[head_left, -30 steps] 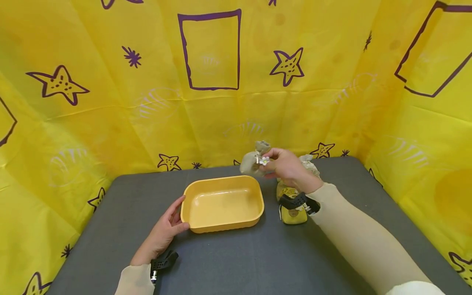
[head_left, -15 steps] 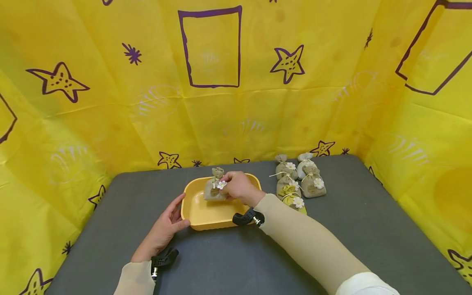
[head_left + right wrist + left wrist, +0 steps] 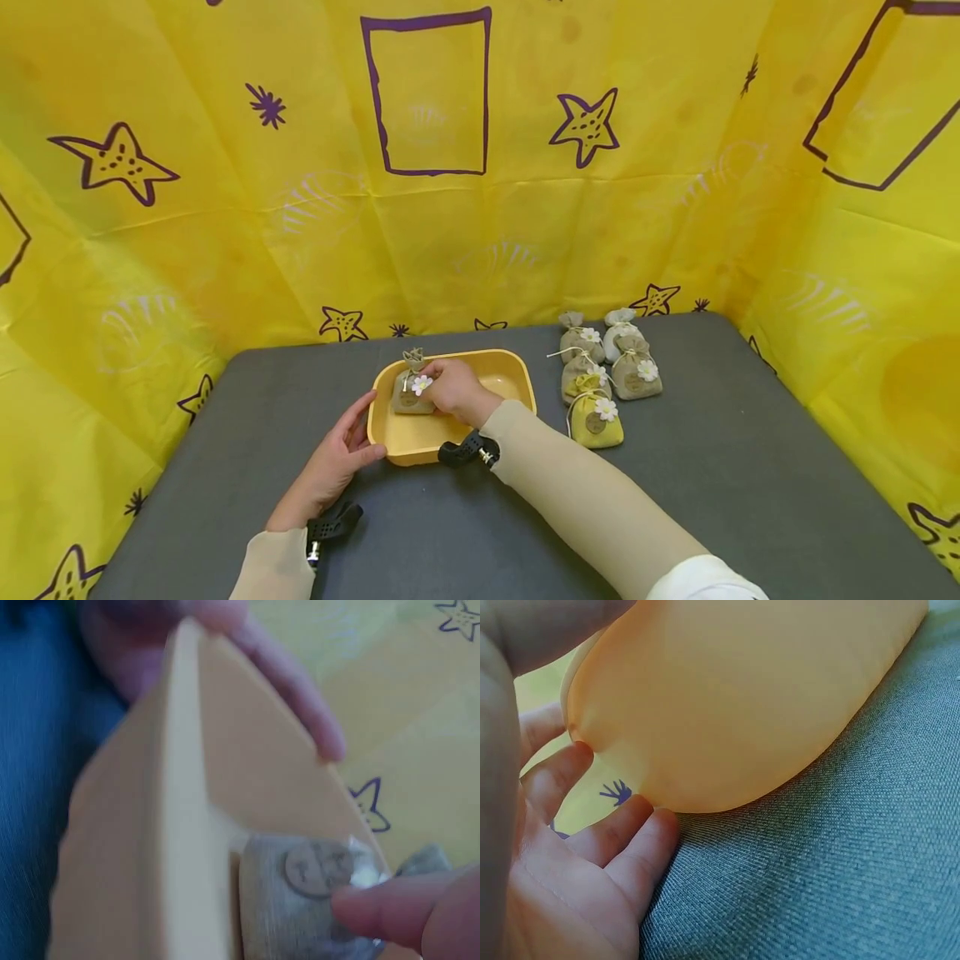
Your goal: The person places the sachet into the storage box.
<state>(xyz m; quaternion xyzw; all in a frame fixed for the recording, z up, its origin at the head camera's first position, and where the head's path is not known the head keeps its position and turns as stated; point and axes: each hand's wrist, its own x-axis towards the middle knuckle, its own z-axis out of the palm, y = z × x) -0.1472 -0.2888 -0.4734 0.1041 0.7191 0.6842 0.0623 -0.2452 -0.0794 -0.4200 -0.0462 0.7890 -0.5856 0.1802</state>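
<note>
A small grey-beige fabric sachet (image 3: 408,398) with a tied neck, a white flower and a round label stands in the left part of a yellow plastic tray (image 3: 517,375). My right hand (image 3: 456,388) reaches over the tray and pinches the sachet at its right side. In the right wrist view the thumb presses on the sachet (image 3: 281,922) just below its label. My left hand (image 3: 339,458) holds the tray's left end, the thumb at the front corner and the fingers along the left side. In the left wrist view the fingertips touch the tray's outer wall (image 3: 727,697).
Right of the tray stands a cluster of several sachets: a yellow one (image 3: 596,423) in front, beige ones (image 3: 636,379) and a whitish one (image 3: 617,333) behind. The dark grey table (image 3: 480,533) backs onto a yellow printed cloth (image 3: 427,258).
My right hand has carried the sachet leftward from above the tray's back right corner down into its left part. The left hand has stayed on the tray.
</note>
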